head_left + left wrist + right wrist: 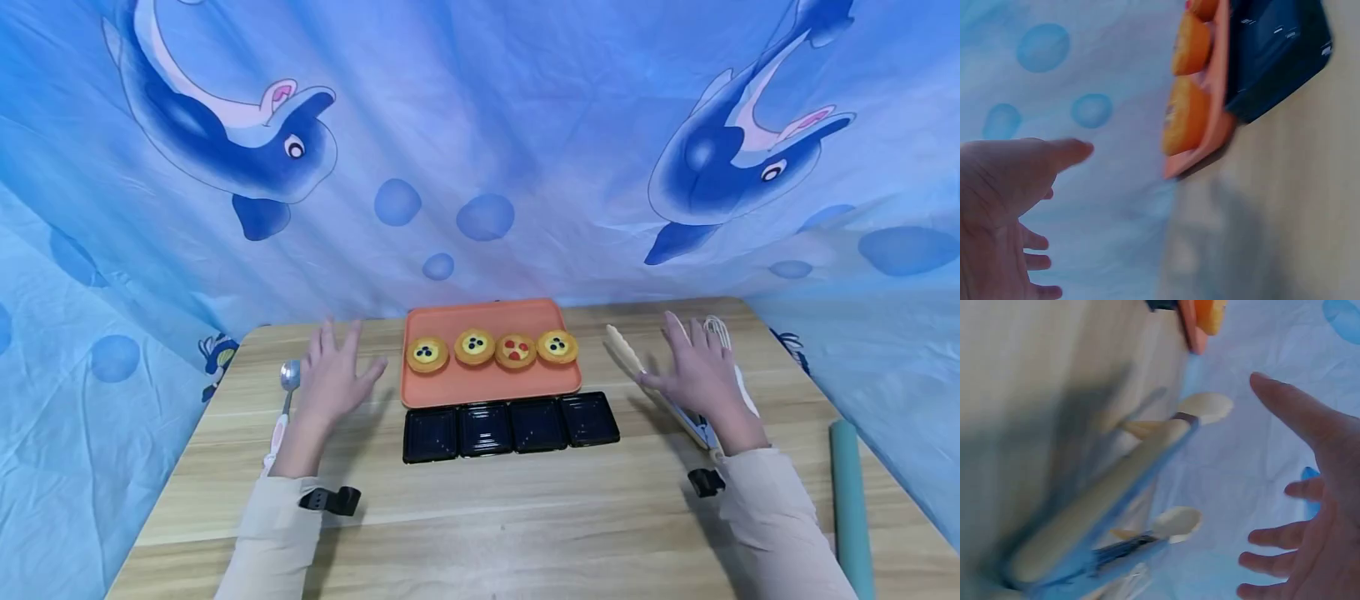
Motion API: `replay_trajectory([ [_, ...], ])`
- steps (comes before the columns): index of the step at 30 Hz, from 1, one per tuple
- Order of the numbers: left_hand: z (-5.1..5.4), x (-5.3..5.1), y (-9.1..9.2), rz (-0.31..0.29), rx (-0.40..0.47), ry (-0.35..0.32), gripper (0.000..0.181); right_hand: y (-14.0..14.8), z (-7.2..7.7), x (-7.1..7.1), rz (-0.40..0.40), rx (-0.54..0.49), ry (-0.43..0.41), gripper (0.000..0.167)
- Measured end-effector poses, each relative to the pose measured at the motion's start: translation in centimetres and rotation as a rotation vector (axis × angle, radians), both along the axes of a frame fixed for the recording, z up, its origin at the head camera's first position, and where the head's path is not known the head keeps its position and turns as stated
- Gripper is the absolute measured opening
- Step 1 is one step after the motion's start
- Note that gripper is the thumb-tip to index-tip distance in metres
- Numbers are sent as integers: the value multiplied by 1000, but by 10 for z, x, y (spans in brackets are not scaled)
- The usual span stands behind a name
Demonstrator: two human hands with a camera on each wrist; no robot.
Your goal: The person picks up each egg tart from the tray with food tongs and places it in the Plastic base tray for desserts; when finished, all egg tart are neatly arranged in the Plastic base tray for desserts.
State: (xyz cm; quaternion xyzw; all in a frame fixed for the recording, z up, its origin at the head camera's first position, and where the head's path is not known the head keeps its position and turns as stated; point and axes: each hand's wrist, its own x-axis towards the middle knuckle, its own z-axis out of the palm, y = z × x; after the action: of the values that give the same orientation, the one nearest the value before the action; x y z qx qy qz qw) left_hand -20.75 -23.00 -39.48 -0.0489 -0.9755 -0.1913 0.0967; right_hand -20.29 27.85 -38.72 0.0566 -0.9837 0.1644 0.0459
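Note:
My left hand (332, 379) hovers over the table's left side, fingers spread, beside a spoon (289, 377) with a pale handle. On the right, my right hand (701, 379) is held above a pair of tongs (626, 354), and covers part of them; its fingers are straight and touch nothing visible. Between the hands lies an orange tray (487, 318) with several egg tarts (474, 347) in a row; one tart (515, 352) has red topping, the others dark dots. Several black square trays (484, 429) stand in a row along its near edge.
A whisk (717, 331) lies right of the tongs, partly behind my hand. Near the right table edge is a teal roll (851, 508). A blue dolphin-print curtain (480, 133) hangs behind the wooden table (487, 517).

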Motion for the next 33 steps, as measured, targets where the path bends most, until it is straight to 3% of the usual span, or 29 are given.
replay_trajectory([
  [2, -12, -4, 2, -14, 57, -25, 75, 3, -5, 2, -24, -14, -31, 115],
  [6, -32, -14, 9, -42, 214, -137, 71, 8, -14, 4, -74, -46, -83, 119],
  [10, -44, -21, 15, -59, 327, -247, 69, 11, -21, 5, -137, -73, -122, 116],
  [17, -53, -26, 23, -18, 475, -309, 48, 13, -32, 4, -255, -85, -217, 84],
  [25, -58, -23, 25, 43, 593, -350, 38, 12, -42, -1, -281, -98, -206, 73],
  [29, -58, -24, 25, 40, 597, -347, 37, 13, -43, -2, -289, -150, -164, 73],
  [33, -57, -23, 24, 32, 596, -349, 37, 14, -39, -3, -263, -191, -129, 87],
])
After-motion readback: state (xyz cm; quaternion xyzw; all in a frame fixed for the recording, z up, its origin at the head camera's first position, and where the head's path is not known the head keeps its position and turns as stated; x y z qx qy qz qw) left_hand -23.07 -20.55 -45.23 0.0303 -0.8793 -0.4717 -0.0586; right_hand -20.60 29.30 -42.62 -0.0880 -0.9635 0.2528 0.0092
